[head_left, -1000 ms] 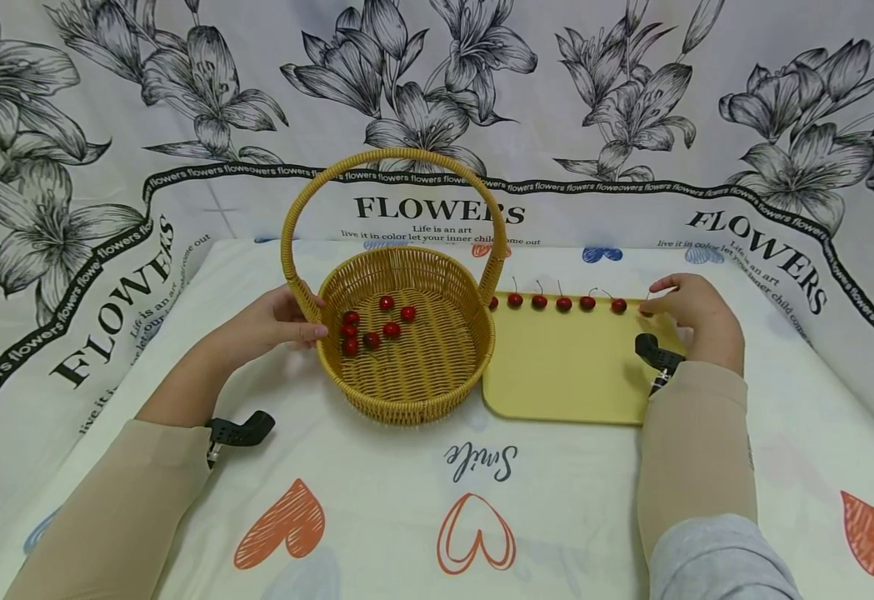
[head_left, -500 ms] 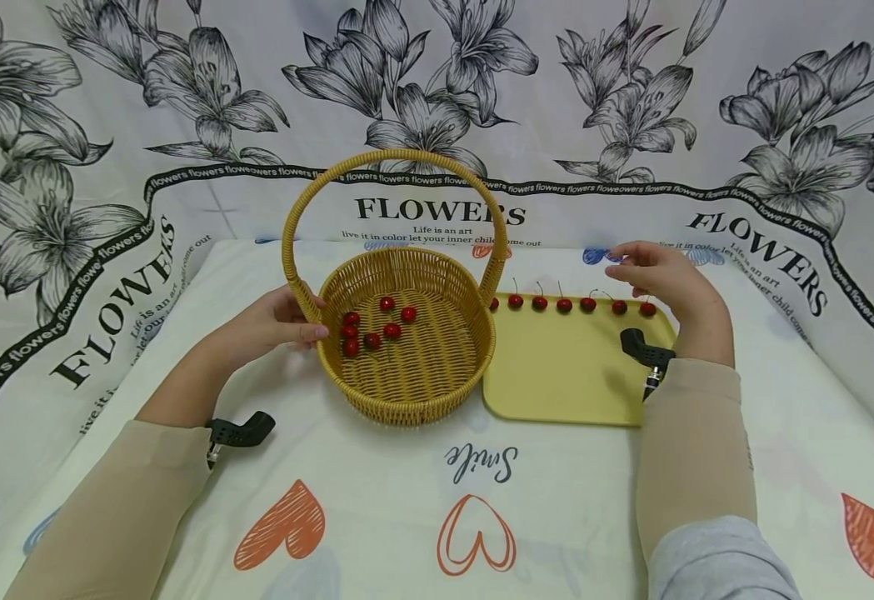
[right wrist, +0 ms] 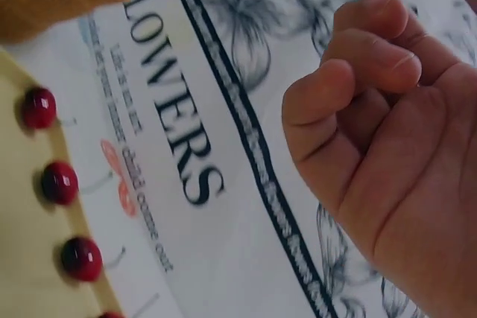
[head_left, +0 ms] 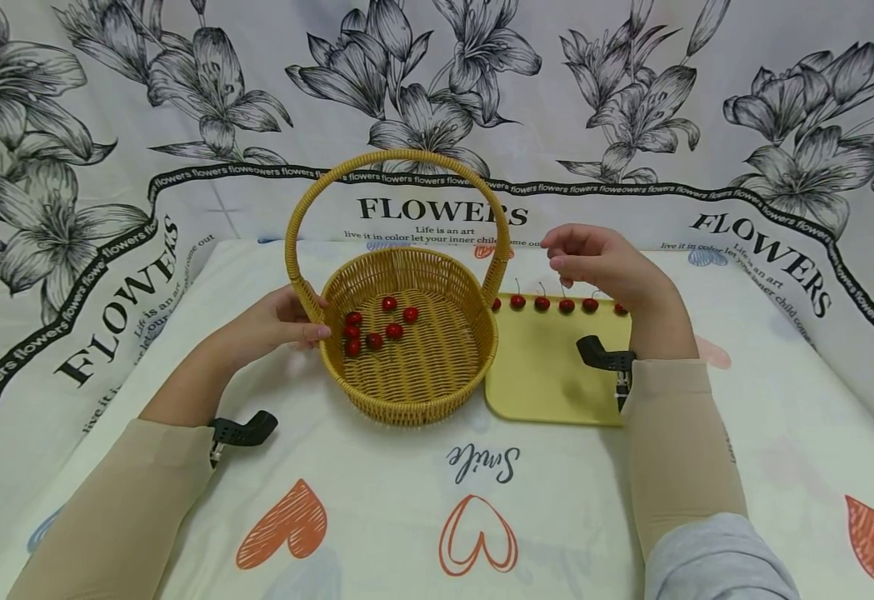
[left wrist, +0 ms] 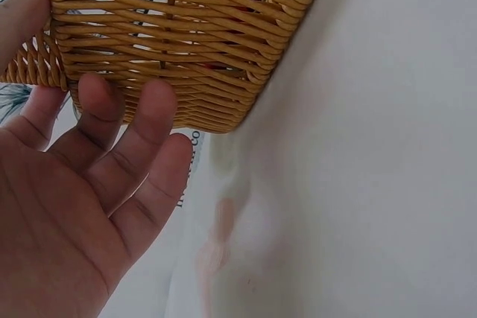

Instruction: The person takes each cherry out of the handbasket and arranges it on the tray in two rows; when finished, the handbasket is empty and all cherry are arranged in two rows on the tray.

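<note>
My left hand (head_left: 275, 323) grips the woven yellow basket (head_left: 407, 410) at the left foot of its tall handle. In the left wrist view the thumb lies across that handle, and the fingers (left wrist: 153, 113) are bent beside the woven wall. Several red cherries (head_left: 373, 341) lie in the left part of the basket. My right hand (head_left: 605, 260), fingers loosely curled around nothing, hovers above the far edge of a yellow tray (head_left: 549, 375). Along that edge runs a row of stemmed cherries (head_left: 541, 304), partly hidden by the right wrist; they also show in the right wrist view (right wrist: 81, 258).
The tray stands directly right of the basket, close to its wall. A white cloth (head_left: 377, 517) with hearts and lettering covers the table. Behind hangs a white curtain (head_left: 481, 142) printed with black flowers. The basket handle (head_left: 399, 156) arches high above the bowl.
My right hand has let go of the cherry at the tray's right end, risen, and moved left over the row. The left hand and the basket have stayed in place.
</note>
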A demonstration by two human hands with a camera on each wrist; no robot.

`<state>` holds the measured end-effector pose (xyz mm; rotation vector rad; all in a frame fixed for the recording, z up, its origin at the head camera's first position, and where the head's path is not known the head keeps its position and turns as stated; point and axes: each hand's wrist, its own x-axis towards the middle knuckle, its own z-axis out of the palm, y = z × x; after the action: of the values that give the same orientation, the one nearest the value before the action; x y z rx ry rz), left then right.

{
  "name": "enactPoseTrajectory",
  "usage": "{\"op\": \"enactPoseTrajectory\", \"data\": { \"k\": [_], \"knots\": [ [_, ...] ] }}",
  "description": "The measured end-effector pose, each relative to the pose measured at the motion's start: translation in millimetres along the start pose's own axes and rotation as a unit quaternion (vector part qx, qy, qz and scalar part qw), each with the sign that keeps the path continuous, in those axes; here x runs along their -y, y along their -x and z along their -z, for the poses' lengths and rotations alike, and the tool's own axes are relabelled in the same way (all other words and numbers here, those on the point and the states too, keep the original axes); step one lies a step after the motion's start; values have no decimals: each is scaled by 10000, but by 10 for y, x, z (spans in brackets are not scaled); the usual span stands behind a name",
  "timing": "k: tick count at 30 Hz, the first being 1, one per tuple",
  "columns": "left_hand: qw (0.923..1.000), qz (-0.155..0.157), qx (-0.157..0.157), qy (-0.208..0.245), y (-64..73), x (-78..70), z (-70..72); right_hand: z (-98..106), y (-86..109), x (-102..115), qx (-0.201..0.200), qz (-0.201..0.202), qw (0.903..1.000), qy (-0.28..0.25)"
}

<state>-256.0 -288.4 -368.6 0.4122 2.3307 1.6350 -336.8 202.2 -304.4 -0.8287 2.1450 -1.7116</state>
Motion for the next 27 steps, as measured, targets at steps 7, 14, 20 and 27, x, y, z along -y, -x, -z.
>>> {"op": "enactPoseTrajectory", "data": {
  "k": [7,14,20,27],
  "knots": [
    [10000,-15,44,-2,-13,6,-4,-259,-29,235,491,310,9983,0],
    [10000,9,27,5,0,-6,-1,-572,-70,391,1317,418,9899,304],
    [10000,85,-17,24,13,-33,-8,-824,-174,387,1818,525,9816,260],
    [9999,101,-38,-10,11,-43,-14,-1091,-341,208,1643,-121,9826,855]
  ]
}}
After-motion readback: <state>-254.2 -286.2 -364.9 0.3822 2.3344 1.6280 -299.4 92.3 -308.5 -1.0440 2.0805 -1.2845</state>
